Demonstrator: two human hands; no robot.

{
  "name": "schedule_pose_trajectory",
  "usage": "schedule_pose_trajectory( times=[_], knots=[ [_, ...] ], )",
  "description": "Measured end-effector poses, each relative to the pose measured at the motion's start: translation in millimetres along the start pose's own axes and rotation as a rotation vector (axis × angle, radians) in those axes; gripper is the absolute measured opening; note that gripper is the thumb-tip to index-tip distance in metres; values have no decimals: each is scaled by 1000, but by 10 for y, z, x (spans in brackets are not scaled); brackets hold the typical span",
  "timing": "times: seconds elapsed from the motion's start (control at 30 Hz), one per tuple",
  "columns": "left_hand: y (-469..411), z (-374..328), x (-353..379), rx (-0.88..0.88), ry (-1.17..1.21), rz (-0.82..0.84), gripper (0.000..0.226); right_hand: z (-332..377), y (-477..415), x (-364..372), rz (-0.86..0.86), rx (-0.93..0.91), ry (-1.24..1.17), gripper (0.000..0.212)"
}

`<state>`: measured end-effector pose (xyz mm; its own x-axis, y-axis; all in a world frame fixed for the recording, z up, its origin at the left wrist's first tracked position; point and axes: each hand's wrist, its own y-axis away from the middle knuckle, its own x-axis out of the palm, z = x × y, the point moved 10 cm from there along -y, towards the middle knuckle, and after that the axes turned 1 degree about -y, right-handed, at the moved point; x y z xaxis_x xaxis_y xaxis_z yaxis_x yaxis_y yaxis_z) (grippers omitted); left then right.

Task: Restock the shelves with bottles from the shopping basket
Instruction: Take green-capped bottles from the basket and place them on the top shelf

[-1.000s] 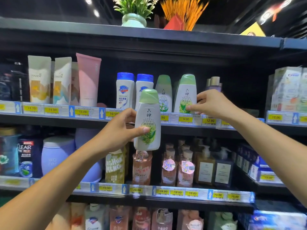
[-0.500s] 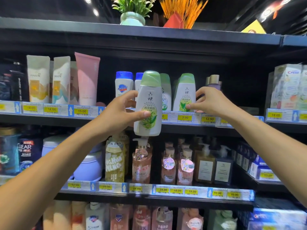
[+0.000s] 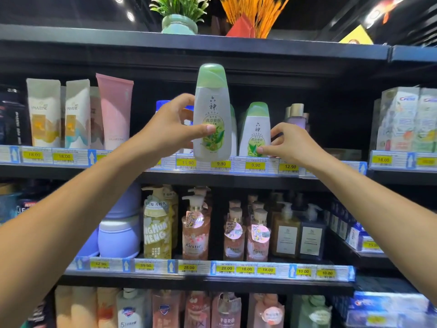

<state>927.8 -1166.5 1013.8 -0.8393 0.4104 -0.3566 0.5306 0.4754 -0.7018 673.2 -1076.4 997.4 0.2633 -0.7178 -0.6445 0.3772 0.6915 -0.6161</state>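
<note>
My left hand (image 3: 170,129) grips a white bottle with a green cap (image 3: 212,112), upright and raised in front of the upper shelf (image 3: 236,176), its base level with the price strip. My right hand (image 3: 289,143) holds the side of a matching green-capped bottle (image 3: 255,131) standing on that shelf, thumb on its lower label. Another such bottle stands partly hidden behind the raised one. The shopping basket is out of view.
Blue-capped bottles (image 3: 163,105) stand behind my left hand. Tubes (image 3: 114,110) fill the shelf's left, a purple bottle (image 3: 295,117) and toothpaste boxes (image 3: 402,119) its right. Pump bottles (image 3: 196,228) line the shelf below. A potted plant (image 3: 179,22) sits on top.
My left hand has lifted the green-capped bottle from below the upper shelf's edge up to shelf level. My right hand has stayed on the shelved bottle.
</note>
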Motion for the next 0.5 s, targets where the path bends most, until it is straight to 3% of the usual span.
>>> schedule_pose_trajectory(
  times=[0.5],
  knots=[
    [-342,-155,44,101,-181,-75,46,8,39,11,-13,-45,9,41]
  ],
)
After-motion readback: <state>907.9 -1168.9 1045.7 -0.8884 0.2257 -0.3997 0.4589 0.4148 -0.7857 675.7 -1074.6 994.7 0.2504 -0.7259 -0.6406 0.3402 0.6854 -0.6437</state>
